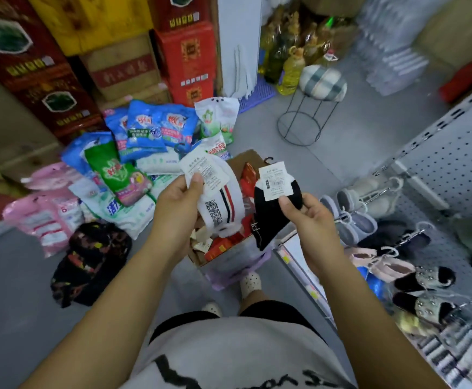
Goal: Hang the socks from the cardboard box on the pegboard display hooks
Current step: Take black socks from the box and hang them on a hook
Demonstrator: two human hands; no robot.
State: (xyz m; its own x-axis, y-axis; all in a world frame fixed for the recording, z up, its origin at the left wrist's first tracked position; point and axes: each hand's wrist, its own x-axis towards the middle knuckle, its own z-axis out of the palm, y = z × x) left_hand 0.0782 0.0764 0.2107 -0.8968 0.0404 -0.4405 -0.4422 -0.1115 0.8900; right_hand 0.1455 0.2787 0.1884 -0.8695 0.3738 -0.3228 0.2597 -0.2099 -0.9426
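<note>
My left hand (177, 202) pinches a white sock pair (223, 209) with red and dark stripes, thumb on its paper label. My right hand (312, 217) pinches a black sock pair (271, 217) by its white label, which carries a small black hook on top. Both pairs hang above the open cardboard box (223, 255) on the floor, which holds more packaged socks in red wrappers. The white pegboard (451, 167) stands at the right, with several slippers and socks hanging on its hooks (378, 193).
Detergent bags (147, 136) lie piled on the floor at the left, a dark patterned bundle (88, 262) in front of them. Stacked cartons (60, 66) rise behind. A wire stool (310, 108) with a cushion and oil bottles (288, 71) stand beyond the box.
</note>
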